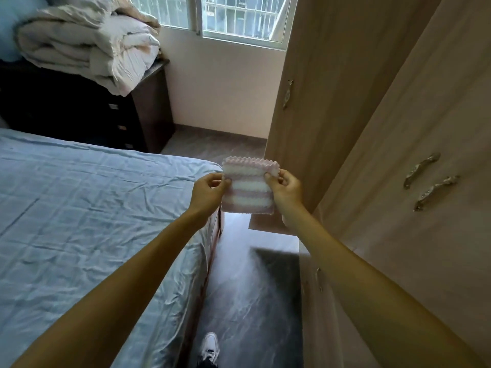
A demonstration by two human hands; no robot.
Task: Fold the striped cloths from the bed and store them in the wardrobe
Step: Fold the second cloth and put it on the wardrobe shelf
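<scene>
1. Two pinches hold the work. The fingers [214,181] and thumb of your left hand [210,188] are closed on the left edge of the striped cloth [248,192], and those of your right hand [285,185] are closed on its upper right corner.
2. The cloth hangs in the air between your hands as a small folded square, above the strip of floor [239,288] between the bed [79,208] and the wardrobe [372,115].
3. Expect it to be light, soft and fluffy, with no stiffness of its own. If you release one side, the layers will likely flop open.
4. Grip at the edges where the layers meet, or lay it flat on one palm, so the fold survives the carry.
5. The wardrobe stands just to your right. The doors with the metal handles [422,170] look closed, so one hand will probably have to come free.
</scene>
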